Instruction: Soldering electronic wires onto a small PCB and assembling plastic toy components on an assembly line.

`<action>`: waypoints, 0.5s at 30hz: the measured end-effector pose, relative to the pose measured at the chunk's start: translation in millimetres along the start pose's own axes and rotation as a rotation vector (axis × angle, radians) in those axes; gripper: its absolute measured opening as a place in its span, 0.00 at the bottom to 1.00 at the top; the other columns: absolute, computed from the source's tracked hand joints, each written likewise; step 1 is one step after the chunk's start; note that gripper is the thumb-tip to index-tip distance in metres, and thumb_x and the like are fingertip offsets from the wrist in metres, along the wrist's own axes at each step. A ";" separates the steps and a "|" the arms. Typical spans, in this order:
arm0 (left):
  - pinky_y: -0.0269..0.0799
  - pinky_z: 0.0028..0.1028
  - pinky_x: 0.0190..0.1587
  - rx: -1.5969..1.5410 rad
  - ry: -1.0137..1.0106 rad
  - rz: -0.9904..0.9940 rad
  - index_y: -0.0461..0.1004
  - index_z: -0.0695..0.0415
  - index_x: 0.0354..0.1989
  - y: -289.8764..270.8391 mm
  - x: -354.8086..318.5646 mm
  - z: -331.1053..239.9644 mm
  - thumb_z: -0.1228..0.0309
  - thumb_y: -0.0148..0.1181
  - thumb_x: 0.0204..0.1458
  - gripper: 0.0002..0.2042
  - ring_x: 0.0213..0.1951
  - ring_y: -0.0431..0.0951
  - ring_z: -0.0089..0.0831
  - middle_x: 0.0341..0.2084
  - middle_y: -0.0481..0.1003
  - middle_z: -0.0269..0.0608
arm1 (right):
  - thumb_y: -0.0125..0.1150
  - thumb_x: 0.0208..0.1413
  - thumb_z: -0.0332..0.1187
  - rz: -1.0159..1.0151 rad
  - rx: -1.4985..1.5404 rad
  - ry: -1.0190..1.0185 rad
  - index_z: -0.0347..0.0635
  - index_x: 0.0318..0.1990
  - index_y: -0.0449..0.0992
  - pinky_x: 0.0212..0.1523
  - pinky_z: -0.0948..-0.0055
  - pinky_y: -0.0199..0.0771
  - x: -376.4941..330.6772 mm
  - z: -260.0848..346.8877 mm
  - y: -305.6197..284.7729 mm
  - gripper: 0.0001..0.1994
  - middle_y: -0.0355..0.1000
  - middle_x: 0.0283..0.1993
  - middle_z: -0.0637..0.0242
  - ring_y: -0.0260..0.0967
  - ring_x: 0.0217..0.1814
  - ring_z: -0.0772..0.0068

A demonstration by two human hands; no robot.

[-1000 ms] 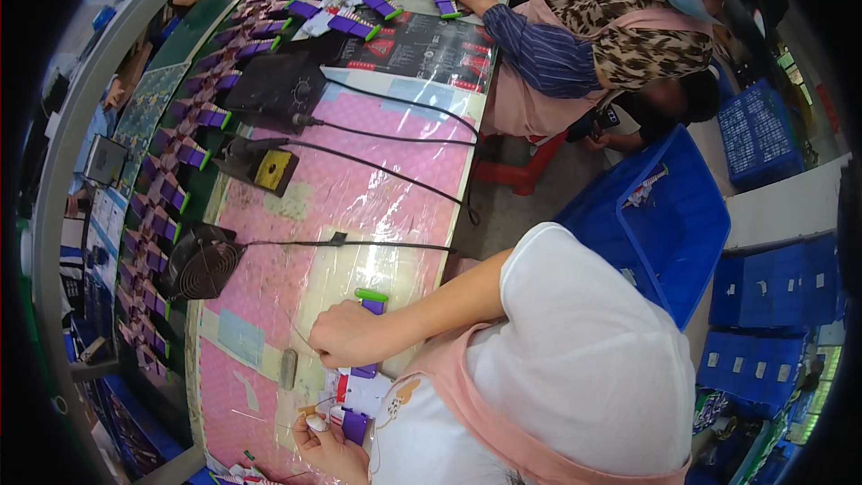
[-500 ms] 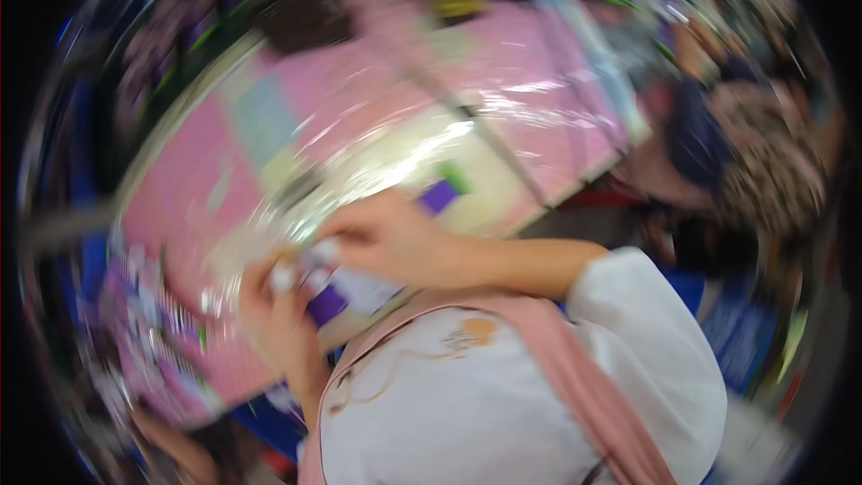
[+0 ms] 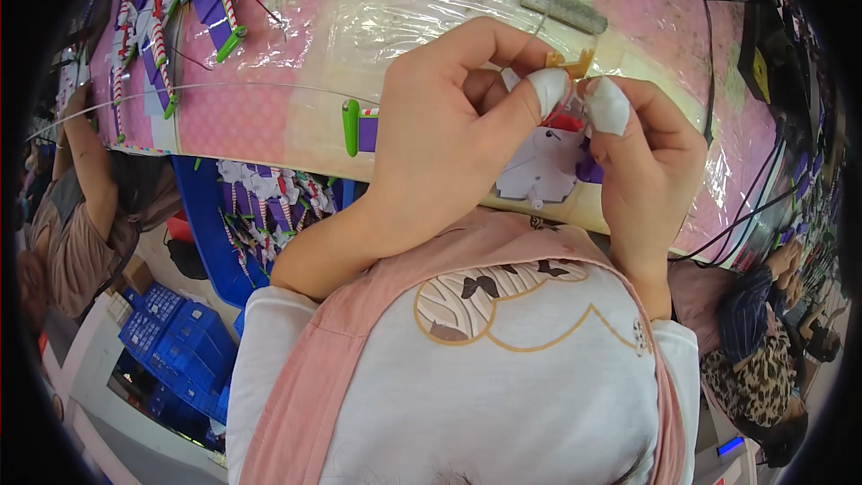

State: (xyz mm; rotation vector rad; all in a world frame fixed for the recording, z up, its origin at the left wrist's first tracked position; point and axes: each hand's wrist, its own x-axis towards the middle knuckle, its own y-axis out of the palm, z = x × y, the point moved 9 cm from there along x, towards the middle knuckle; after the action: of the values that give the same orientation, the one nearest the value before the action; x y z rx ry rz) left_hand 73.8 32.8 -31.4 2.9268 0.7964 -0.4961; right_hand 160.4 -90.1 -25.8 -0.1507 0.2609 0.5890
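Note:
My left hand (image 3: 449, 112) and my right hand (image 3: 651, 157) meet over the table edge, with white tape on both thumbs. Their fingertips pinch a small toy figure. Its yellow-gold top piece (image 3: 572, 63) sticks up between the fingers, above a small red part (image 3: 567, 115). Below hangs its white plastic body (image 3: 540, 166), with purple at the right side. A green-tipped purple limb (image 3: 366, 128) shows left of my left hand; whether it joins the same figure is hidden. The exact finger contact is partly covered by the thumbs.
A pink and cream table (image 3: 296, 45) under clear film spreads ahead. Several white, purple and striped figures (image 3: 162, 18) lie at its far left. A blue bin (image 3: 202, 224) below holds more. Black cables (image 3: 754, 207) run at right, and people sit on both sides.
My view has swung round, so the hands now appear farther right and the motion blur is gone. Both hands stay close together at the small toy figure.

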 end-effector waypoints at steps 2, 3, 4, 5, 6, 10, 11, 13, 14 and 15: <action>0.70 0.16 0.32 0.001 0.021 0.010 0.69 0.67 0.38 1.0 0.8 -1.0 0.78 0.55 0.51 0.08 0.30 0.74 0.18 0.29 0.75 0.40 | 0.60 0.51 0.32 -0.007 0.005 0.010 0.31 0.33 0.75 0.20 0.89 0.56 0.7 -0.9 -0.1 0.10 0.68 0.21 0.73 0.59 0.21 0.89; 0.70 0.16 0.32 -0.001 0.041 0.012 0.69 0.67 0.38 1.0 1.0 -1.5 0.78 0.55 0.51 0.08 0.30 0.74 0.18 0.29 0.75 0.40 | 0.60 0.51 0.32 -0.009 0.007 0.015 0.30 0.33 0.75 0.20 0.89 0.56 0.7 -1.4 -0.1 0.10 0.68 0.21 0.74 0.59 0.21 0.89; 0.70 0.16 0.32 -0.002 0.062 0.011 0.69 0.66 0.38 0.9 1.3 -2.4 0.78 0.54 0.51 0.07 0.30 0.74 0.18 0.29 0.75 0.40 | 0.60 0.51 0.32 -0.001 0.010 0.021 0.30 0.33 0.75 0.20 0.89 0.56 1.0 -2.4 0.3 0.10 0.68 0.21 0.74 0.59 0.21 0.89; 0.70 0.16 0.31 -0.008 0.065 0.012 0.69 0.66 0.38 0.9 1.4 -1.9 0.78 0.54 0.51 0.07 0.30 0.74 0.18 0.29 0.75 0.40 | 0.60 0.51 0.32 0.008 0.013 0.028 0.30 0.33 0.75 0.20 0.89 0.56 1.1 -3.2 0.4 0.10 0.68 0.21 0.73 0.59 0.21 0.89; 0.70 0.15 0.31 -0.014 0.066 0.012 0.69 0.66 0.38 0.8 1.3 -1.5 0.79 0.54 0.51 0.07 0.30 0.74 0.18 0.29 0.75 0.40 | 0.60 0.51 0.32 0.017 0.016 0.035 0.30 0.32 0.75 0.20 0.89 0.56 1.1 -4.0 0.8 0.10 0.68 0.20 0.73 0.59 0.21 0.90; 0.70 0.15 0.31 -0.010 0.083 0.024 0.69 0.66 0.38 1.8 1.4 -1.9 0.79 0.55 0.51 0.08 0.30 0.74 0.18 0.29 0.74 0.39 | 0.60 0.51 0.31 0.014 0.022 0.040 0.30 0.32 0.75 0.20 0.89 0.56 1.4 -3.5 1.2 0.10 0.68 0.20 0.73 0.59 0.21 0.90; 0.70 0.15 0.31 -0.011 0.083 0.025 0.69 0.66 0.38 1.9 1.5 -1.4 0.79 0.55 0.50 0.08 0.30 0.74 0.17 0.29 0.74 0.39 | 0.60 0.51 0.31 0.013 0.025 0.042 0.31 0.32 0.75 0.20 0.89 0.56 1.5 -4.1 0.6 0.10 0.68 0.20 0.73 0.59 0.20 0.90; 0.70 0.15 0.31 -0.012 0.083 0.025 0.70 0.66 0.38 1.9 2.7 -0.9 0.79 0.56 0.50 0.08 0.29 0.74 0.17 0.29 0.74 0.38 | 0.60 0.51 0.31 0.011 0.038 0.049 0.31 0.32 0.74 0.20 0.89 0.56 2.3 -4.7 0.0 0.10 0.68 0.20 0.73 0.59 0.21 0.90; 0.70 0.15 0.31 -0.002 0.084 0.026 0.70 0.66 0.38 1.4 3.0 -1.1 0.79 0.56 0.50 0.08 0.29 0.73 0.17 0.29 0.74 0.38 | 0.59 0.51 0.31 0.009 0.047 0.054 0.31 0.32 0.74 0.20 0.89 0.56 3.1 -4.4 0.3 0.09 0.68 0.20 0.73 0.59 0.21 0.90; 0.70 0.15 0.31 0.008 0.085 0.027 0.70 0.65 0.38 0.6 3.0 -1.5 0.78 0.56 0.50 0.08 0.29 0.73 0.17 0.29 0.74 0.39 | 0.59 0.51 0.31 0.009 0.057 0.059 0.31 0.32 0.74 0.20 0.89 0.56 3.7 -4.2 0.5 0.09 0.68 0.20 0.73 0.59 0.21 0.90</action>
State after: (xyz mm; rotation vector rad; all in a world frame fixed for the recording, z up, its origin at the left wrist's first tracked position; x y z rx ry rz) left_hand 76.9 33.9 -31.0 2.9798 0.7653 -0.3756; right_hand 162.2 -88.7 -30.9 -0.1124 0.3347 0.5857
